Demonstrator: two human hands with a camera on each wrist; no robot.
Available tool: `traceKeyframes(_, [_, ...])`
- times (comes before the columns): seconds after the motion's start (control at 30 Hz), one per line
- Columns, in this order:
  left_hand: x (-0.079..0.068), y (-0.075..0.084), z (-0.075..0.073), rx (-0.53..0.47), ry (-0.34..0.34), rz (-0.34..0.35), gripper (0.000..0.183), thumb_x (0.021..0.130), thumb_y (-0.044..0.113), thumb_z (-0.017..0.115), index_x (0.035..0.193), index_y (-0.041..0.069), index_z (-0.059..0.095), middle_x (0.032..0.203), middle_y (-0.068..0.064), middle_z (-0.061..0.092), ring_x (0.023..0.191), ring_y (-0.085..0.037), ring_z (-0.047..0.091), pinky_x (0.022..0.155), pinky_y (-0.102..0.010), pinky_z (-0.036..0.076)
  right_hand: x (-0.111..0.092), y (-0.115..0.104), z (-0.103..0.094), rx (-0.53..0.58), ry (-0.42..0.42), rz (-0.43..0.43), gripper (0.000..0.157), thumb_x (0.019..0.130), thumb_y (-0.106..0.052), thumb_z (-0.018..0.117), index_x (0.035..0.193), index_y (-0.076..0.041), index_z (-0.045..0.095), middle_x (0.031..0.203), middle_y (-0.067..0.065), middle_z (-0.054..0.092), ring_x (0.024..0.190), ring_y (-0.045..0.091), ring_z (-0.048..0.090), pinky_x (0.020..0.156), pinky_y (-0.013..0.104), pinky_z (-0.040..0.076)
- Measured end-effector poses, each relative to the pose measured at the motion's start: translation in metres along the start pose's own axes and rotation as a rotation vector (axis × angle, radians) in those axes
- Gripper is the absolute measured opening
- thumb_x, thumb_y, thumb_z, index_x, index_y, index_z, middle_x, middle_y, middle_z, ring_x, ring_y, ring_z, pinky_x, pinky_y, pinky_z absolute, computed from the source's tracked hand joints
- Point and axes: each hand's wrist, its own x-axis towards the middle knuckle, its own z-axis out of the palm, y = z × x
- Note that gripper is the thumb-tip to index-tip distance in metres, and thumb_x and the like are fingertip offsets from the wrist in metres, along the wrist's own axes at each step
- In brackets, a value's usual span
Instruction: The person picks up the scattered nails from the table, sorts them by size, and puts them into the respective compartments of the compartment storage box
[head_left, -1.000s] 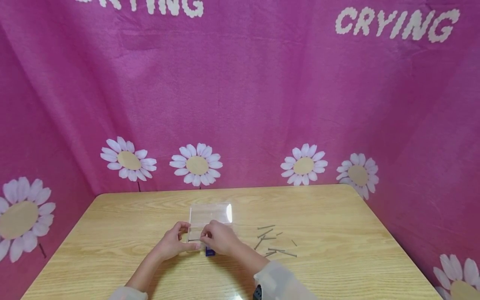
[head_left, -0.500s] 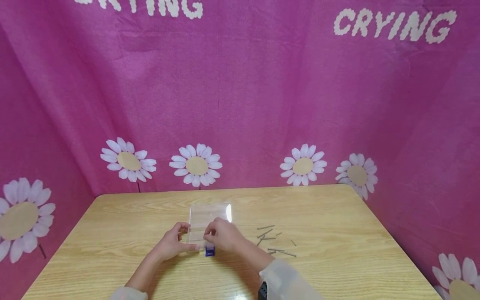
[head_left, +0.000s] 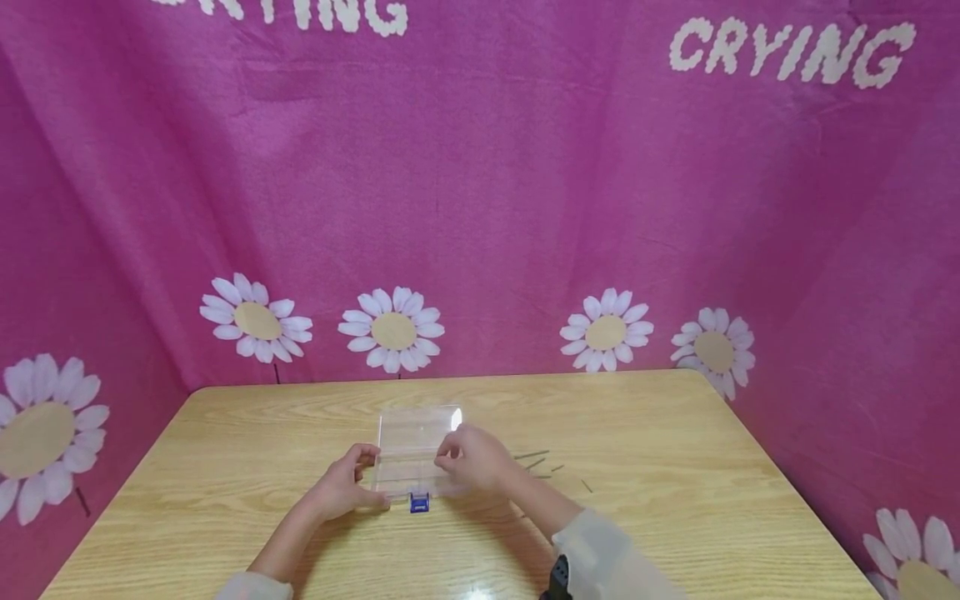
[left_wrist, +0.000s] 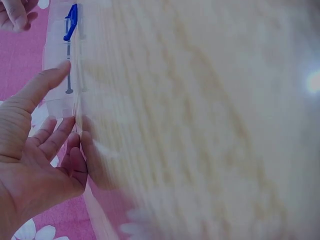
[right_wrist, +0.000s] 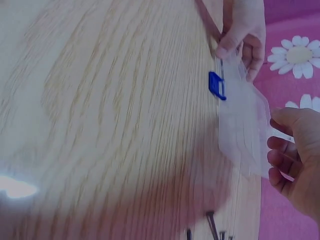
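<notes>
A clear plastic box [head_left: 401, 469] sits on the table with its transparent lid [head_left: 412, 425] laid back and a blue latch [head_left: 419, 502] at its front. My left hand [head_left: 339, 487] holds the box at its left end, thumb at the front edge and fingers round the side. Inside the front of the box lies a dark nail [left_wrist: 69, 75], plain in the left wrist view. Over the box's right part hovers my right hand [head_left: 480, 461]. Its fingers are loosely bent, and the right wrist view shows nothing between thumb and fingertips.
Several loose nails [head_left: 532, 455] lie on the wooden table [head_left: 637, 433] to the right of the box, some hidden behind the right forearm. A small thin piece [head_left: 587, 486] lies farther right. A pink curtain [head_left: 495, 208] with daisies hangs behind the table.
My right hand has let go of a nail, which now lies inside the box, and has moved right, uncovering the blue latch. My left hand has stayed at the box's left end.
</notes>
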Motion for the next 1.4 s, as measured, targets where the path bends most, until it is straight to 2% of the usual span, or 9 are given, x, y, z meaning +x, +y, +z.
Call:
traceKeyframes(0.37, [-0.001,0.001,0.000,0.015,0.004,-0.007,0.073,0.064,0.004,0.083,0.125,-0.001,0.043,0.126,-0.019,0.053,0.122,-0.039,0.044,0.105,-0.053,0.032,-0.017,0.027,-0.015,0.023,0.038,-0.035,0.012,0.084,-0.019,0.065,0.086,-0.009,0.071,0.081,-0.001,0.061,0.074,0.010,0.053,0.065,0.023,0.043])
traceKeyframes(0.6, [-0.001,0.000,0.001,0.013,-0.002,-0.021,0.074,0.064,0.005,0.083,0.126,0.001,0.042,0.128,-0.018,0.051,0.123,-0.040,0.043,0.106,-0.054,0.031,-0.036,0.042,-0.030,0.050,0.046,0.027,0.011,0.086,-0.020,0.063,0.084,-0.012,0.070,0.079,-0.005,0.058,0.075,0.009,0.051,0.068,0.025,0.042])
traceKeyframes(0.87, [-0.001,0.000,0.000,0.020,-0.009,0.007,0.076,0.065,0.006,0.082,0.129,0.003,0.043,0.128,-0.022,0.051,0.123,-0.042,0.043,0.104,-0.057,0.032,-0.055,0.061,-0.042,0.044,0.051,0.066,0.010,0.085,-0.020,0.064,0.082,-0.012,0.069,0.081,-0.003,0.058,0.076,0.010,0.052,0.069,0.028,0.045])
traceKeyframes(1.03, [-0.001,-0.002,-0.001,0.023,-0.011,0.006,0.075,0.065,0.008,0.083,0.129,0.004,0.044,0.129,-0.021,0.050,0.122,-0.041,0.043,0.104,-0.056,0.032,-0.068,0.070,-0.047,0.029,0.064,0.079,0.009,0.084,-0.018,0.064,0.083,-0.012,0.071,0.080,-0.004,0.059,0.075,0.009,0.052,0.067,0.025,0.045])
traceKeyframes(1.17, [-0.001,-0.003,-0.001,0.020,-0.011,0.007,0.075,0.065,0.009,0.084,0.129,0.004,0.044,0.128,-0.020,0.051,0.122,-0.040,0.044,0.104,-0.056,0.033,-0.076,0.077,-0.051,0.033,0.059,0.120,0.008,0.084,-0.020,0.064,0.081,-0.016,0.070,0.081,-0.007,0.057,0.072,0.008,0.050,0.064,0.024,0.042])
traceKeyframes(1.4, [0.000,-0.004,-0.002,0.021,-0.007,0.009,0.076,0.064,0.009,0.084,0.129,0.003,0.044,0.127,-0.019,0.051,0.120,-0.038,0.045,0.103,-0.054,0.034,-0.085,0.088,-0.057,0.009,0.063,0.096,0.009,0.085,-0.019,0.065,0.084,-0.011,0.070,0.077,-0.004,0.056,0.068,0.007,0.048,0.061,0.022,0.041])
